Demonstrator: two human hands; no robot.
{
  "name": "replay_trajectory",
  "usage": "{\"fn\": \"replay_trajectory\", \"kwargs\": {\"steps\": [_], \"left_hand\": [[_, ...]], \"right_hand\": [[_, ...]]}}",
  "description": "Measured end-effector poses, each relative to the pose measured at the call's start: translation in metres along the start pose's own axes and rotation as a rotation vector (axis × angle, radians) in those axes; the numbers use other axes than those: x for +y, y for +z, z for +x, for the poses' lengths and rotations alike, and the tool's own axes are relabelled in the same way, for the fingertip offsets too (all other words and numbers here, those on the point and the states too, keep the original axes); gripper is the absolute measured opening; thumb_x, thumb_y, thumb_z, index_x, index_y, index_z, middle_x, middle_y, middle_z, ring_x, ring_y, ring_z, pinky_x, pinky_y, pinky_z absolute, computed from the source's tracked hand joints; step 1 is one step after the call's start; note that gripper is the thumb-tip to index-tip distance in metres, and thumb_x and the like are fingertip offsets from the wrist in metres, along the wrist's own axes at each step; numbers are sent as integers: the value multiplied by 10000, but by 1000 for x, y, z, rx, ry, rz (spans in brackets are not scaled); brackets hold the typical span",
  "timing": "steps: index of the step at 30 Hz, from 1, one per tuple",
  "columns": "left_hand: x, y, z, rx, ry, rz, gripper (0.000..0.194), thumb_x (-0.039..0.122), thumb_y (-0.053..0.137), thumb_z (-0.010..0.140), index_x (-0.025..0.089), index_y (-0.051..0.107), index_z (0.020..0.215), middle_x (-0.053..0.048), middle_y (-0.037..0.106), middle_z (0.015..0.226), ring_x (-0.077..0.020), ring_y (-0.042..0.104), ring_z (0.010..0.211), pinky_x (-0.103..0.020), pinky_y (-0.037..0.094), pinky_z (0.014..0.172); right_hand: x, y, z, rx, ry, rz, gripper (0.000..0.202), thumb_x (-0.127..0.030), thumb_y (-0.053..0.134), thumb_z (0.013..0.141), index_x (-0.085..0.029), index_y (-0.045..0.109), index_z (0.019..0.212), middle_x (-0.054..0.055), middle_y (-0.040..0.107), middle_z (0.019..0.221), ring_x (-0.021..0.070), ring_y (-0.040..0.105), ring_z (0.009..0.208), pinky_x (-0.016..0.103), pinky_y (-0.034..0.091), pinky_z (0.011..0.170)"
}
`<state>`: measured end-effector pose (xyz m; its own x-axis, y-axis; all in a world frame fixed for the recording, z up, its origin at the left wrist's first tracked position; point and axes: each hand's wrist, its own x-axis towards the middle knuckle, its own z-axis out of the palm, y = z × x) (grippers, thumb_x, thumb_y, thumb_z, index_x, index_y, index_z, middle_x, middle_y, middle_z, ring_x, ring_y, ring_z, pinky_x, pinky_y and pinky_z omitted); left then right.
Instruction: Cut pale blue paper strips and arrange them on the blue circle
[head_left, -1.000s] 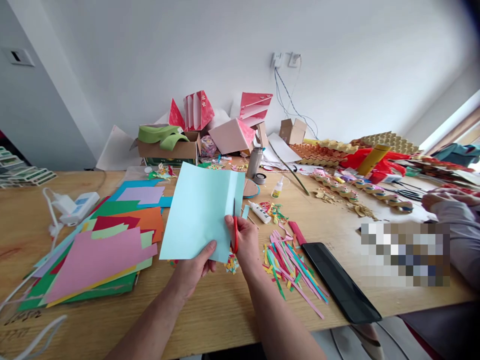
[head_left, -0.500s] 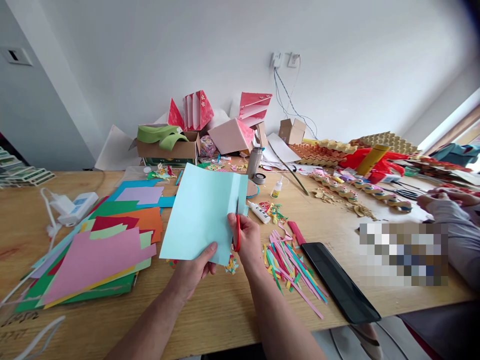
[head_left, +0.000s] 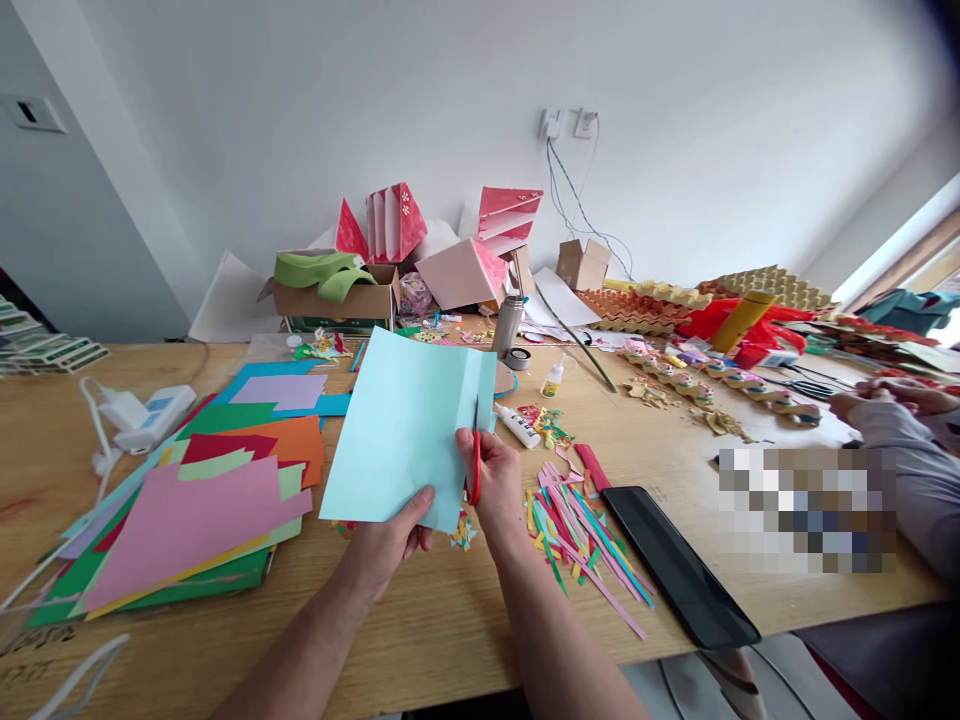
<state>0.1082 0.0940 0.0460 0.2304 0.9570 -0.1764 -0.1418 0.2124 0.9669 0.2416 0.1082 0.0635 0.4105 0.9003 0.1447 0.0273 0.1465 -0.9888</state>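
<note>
Blue paper (head_left: 397, 430) pinched, left hand (head_left: 391, 540); scissors (head_left: 476, 468) gripped, right hand (head_left: 498, 480).

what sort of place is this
Probably a paper-craft workspace: the right hand holds red-handled scissors at a light blue sheet, with a pile of coloured paper and a heap of thin paper strips on the wooden table.

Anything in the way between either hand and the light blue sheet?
Nothing visible blocks the left hand: it pinches the light blue sheet directly at the bottom edge. At the right hand, only the red-handled scissors it holds come in between, blades at the sheet's right side.
</note>
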Motion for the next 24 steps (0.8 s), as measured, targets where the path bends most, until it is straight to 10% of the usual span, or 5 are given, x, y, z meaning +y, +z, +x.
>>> {"fn": "replay_trajectory", "kwargs": {"steps": [24], "left_hand": [[4,4,-2,-3,-15,1,475,576,762,559,175,510,525,19,485,400,-81,420,380,-209,250,379]], "right_hand": [[4,-5,2,-15,-8,60,527,-671,632,743,-198,466,579,-64,358,475,83,291,436,237,215,403]]}}
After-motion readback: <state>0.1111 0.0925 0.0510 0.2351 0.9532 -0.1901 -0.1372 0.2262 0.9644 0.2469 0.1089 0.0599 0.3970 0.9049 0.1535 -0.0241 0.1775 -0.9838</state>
